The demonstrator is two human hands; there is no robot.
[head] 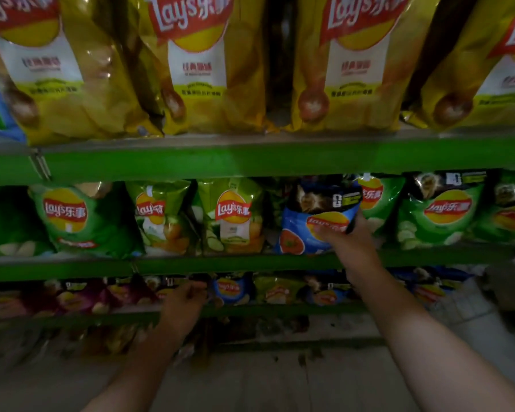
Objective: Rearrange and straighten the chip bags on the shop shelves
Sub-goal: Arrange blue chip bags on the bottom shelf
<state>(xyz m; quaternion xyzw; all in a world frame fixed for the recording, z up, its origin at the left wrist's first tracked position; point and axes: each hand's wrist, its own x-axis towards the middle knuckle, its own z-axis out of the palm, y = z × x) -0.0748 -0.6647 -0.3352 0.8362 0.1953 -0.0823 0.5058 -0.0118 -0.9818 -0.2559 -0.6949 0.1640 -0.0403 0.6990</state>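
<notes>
Chip bags (197, 69) up top look tidy; right hand (348, 248) grips 1 stray blue bag (304, 233) among green bags (72, 221) on the middle shelf (220, 264); left hand (185, 304) reaches the jumbled lower shelf (265, 310), grip unclear.

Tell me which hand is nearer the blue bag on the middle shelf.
Right. The right hand grips the blue bag; the left hand is at the lower shelf, further left.

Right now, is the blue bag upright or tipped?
Tipped: the blue bag leans top-right, gripped by the right hand.
</notes>
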